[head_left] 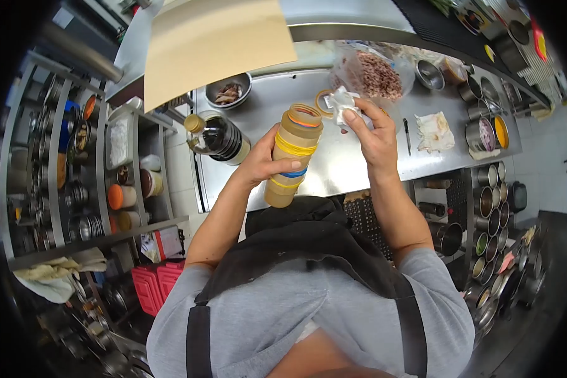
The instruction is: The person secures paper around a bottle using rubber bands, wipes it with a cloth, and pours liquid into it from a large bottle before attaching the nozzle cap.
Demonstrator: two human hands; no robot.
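Note:
My left hand [263,159] is wrapped round a tan, cloudy squeeze bottle [300,134] with yellow, blue and orange rubber bands around it. The bottle is tilted, and its wide mouth faces up without a cap. In my right hand [376,132] a crumpled white paper towel [344,103] is pinched between thumb and fingers, to the right of the bottle mouth. A tan ring [322,104] shows partly behind the paper towel. To the left of my left hand stands a big bottle of dark liquid [219,137] with a yellow cap.
On the steel table [340,179] are a metal bowl with meat pieces [228,93], a plastic bag of reddish chopped food [377,75], a black marker [407,137] and a stained cloth [435,132]. A cardboard sheet [217,44] overhangs the back left. Pots [479,133] stand at right.

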